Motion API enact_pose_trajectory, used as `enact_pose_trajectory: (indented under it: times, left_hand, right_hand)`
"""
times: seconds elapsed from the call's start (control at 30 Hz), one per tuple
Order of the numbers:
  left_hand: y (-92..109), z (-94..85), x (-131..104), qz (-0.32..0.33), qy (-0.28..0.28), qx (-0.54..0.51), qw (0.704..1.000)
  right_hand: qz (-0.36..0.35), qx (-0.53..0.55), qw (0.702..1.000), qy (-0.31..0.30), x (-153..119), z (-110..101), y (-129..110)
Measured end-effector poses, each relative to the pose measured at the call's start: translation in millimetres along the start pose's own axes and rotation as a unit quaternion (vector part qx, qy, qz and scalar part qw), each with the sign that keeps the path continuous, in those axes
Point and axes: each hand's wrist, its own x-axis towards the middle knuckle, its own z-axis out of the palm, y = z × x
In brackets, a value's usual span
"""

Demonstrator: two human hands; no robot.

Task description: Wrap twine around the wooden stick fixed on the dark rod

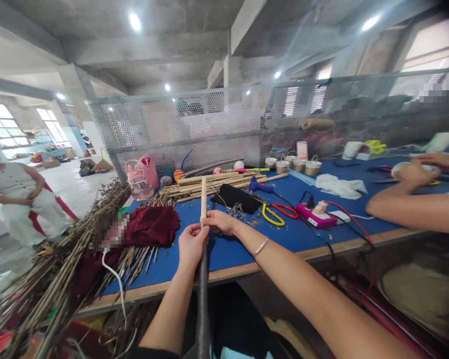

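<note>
Over the front of the blue table, my left hand (190,245) and my right hand (222,222) meet on one long stick. Its upper end is a pale wooden rod (204,197), and below my fingers it continues as a dark grey shaft (202,309) down towards my lap. Fingers of both hands are pinched around the place where pale and dark meet; the joint itself is mostly hidden. Just beyond lie a black cloth (239,198) and a tangle of thin grey cord (236,212). Scissors with yellow and red handles (275,214) rest to the right.
A blue glue gun (260,185) and a purple power strip (316,217) with cables lie right. Pale sticks (189,189) are stacked behind. Dry twigs (67,259) and a dark red cloth (153,227) fill the left. A co-worker's hands (415,172) work at far right.
</note>
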Motion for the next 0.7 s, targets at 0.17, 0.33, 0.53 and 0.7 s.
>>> enact_pose_trajectory:
  times: [0.17, 0.33, 0.53, 0.7]
  left_hand:
    - [5.8, -1.2, 0.7, -0.046, -0.021, -0.040, 0.998]
    - [4.3, -1.0, -0.2, -0.031, -0.013, -0.058, 0.998]
    - [3.4, -1.7, 1.1, -0.029, 0.000, -0.092, 0.995]
    - [12.0, -11.9, 5.3, -0.122, -0.064, -0.113, 0.984]
  right_hand:
    - [-0.011, -0.001, 1.000, -0.001, 1.4, -1.2, 0.6]
    - [0.004, -0.001, 1.000, 0.003, 1.6, -0.9, 0.5]
    - [0.010, 0.029, 0.999, -0.039, 2.1, 2.3, 0.3]
    - [0.024, 0.035, 0.999, -0.024, -0.5, 2.4, -1.2]
